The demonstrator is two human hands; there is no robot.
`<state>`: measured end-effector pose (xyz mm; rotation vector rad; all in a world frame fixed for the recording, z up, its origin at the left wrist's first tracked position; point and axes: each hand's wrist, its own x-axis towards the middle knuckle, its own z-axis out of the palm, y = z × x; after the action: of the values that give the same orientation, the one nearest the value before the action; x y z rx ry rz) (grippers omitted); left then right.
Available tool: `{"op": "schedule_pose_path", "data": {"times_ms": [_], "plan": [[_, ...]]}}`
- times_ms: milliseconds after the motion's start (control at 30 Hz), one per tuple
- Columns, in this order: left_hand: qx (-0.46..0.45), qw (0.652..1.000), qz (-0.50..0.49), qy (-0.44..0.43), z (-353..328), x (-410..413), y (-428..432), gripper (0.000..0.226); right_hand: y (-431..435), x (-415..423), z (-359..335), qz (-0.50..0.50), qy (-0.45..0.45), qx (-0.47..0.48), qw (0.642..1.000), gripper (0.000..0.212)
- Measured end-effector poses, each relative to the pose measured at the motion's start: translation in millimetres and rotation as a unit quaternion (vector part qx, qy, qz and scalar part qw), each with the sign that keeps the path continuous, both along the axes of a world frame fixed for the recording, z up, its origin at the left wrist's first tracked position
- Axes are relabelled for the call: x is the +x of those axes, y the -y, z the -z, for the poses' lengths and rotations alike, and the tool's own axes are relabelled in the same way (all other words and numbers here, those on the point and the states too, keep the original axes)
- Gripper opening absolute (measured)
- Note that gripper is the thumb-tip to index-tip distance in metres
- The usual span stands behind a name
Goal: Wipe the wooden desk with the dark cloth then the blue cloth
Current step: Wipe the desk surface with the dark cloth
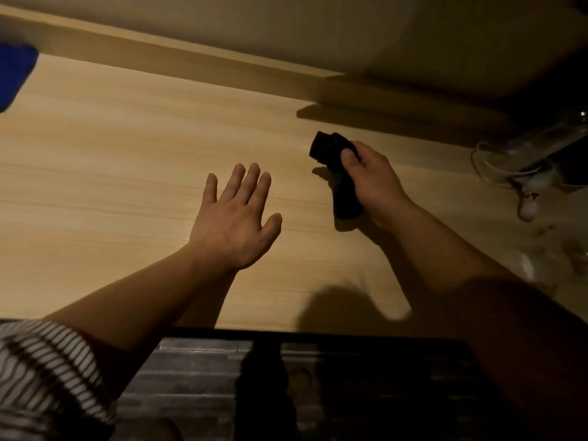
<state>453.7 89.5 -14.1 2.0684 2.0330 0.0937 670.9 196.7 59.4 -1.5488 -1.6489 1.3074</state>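
In the right hand the dark cloth is clamped, bunched above the wooden desk; wiping seems barely begun. Well left of that grip, the left hand is spread empty, and the blue cloth is left untouched.

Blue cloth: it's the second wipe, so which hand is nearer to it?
Left. The left hand lies open mid-desk, well short of the blue cloth at far left; the right hand, gripping the dark cloth, is farther.

blue cloth blurred, cropped at left edge
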Motion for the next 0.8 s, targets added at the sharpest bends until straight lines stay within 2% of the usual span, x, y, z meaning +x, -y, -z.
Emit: {"op": "schedule_pose_path", "data": {"times_ms": [100,200,333,433,633,800], "plan": [[-0.001,1.000,-0.003,-0.007,1.1,1.3,0.2,0.080,-63.0,-5.9,13.7,-0.037,0.088,0.067,0.993,0.026],[-0.001,1.000,-0.009,-0.007,2.2,2.0,-0.9,0.080,-109.7,-11.6,26.4,-0.070,0.182,0.147,0.970,0.033],[0.000,1.000,-0.011,-0.011,3.5,1.6,-1.1,0.080,-140.9,-20.8,41.7,-0.155,0.299,0.167,0.927,0.039],[0.000,1.000,-0.012,-0.014,4.6,1.1,-0.5,0.080,-139.9,-22.5,54.4,-0.217,0.402,0.183,0.870,0.049],[0.006,1.000,-0.013,-0.010,4.5,2.0,0.7,0.079,-121.4,-9.7,57.7,-0.268,0.420,0.206,0.842,0.053],[-0.001,1.000,-0.014,-0.014,4.2,2.3,0.4,0.080,-71.4,8.1,62.4,-0.293,0.418,0.242,0.825,0.053]]}}
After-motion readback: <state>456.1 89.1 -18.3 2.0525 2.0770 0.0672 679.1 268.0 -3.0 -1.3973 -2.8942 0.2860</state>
